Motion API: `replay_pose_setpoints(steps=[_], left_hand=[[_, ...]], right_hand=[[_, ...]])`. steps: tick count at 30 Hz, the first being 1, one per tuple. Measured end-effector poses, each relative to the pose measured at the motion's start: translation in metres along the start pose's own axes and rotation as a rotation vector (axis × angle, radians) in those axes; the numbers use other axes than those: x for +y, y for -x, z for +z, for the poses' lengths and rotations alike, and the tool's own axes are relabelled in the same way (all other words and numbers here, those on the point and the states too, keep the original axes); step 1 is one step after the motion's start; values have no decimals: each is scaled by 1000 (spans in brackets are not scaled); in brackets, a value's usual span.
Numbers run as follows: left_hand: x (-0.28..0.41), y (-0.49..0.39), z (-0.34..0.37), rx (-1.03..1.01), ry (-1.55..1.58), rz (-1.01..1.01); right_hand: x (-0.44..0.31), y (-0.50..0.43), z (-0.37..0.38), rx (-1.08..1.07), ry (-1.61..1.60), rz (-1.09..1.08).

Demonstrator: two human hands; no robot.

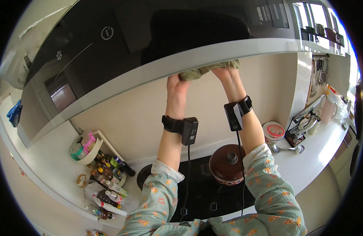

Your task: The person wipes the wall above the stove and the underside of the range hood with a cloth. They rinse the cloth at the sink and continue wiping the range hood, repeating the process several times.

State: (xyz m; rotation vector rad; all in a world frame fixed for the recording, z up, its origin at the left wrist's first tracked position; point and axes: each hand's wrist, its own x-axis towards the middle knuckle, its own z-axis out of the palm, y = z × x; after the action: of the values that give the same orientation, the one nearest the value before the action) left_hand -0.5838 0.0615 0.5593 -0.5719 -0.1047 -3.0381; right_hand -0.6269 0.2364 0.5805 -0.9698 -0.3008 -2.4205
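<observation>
Both my arms reach up to the lower edge of a dark glass range hood. A green cloth stretches between my hands against the underside of that edge. My left hand is at the cloth's left end, its fingers hidden behind the cloth and the hood. My right hand holds the cloth's right end, with the fingertips out of sight above the edge. Each wrist wears a black strap with a small box and a cable.
Below lies a black cooktop bearing a lidded brown pot and a dark pan. Bottles and a rack of jars crowd the left counter. On the right counter are a ladle, a lidded container and a kettle.
</observation>
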Motion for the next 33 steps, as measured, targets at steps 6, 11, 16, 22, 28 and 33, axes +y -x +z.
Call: replay_pose_setpoints(steps=[6, 11, 16, 22, 28, 33], left_hand=[[20, -41, -27, 11, -210, 163], [-1, -10, -17, -22, -1301, 434], [-18, 37, -4, -299, -1745, 696], [-9, 43, 11, -163, -1194, 520], [6, 101, 39, 27, -117, 119], [-6, 157, 62, -90, -94, 26]], right_hand=[[1, -19, -18, -172, 16, 100], [4, -37, -46, 55, 70, -56], [4, -57, -84, -793, 44, 185], [14, -20, -54, -508, -187, 303], [46, 50, 18, -316, -281, 310], [55, 95, 63, -125, -265, 273]])
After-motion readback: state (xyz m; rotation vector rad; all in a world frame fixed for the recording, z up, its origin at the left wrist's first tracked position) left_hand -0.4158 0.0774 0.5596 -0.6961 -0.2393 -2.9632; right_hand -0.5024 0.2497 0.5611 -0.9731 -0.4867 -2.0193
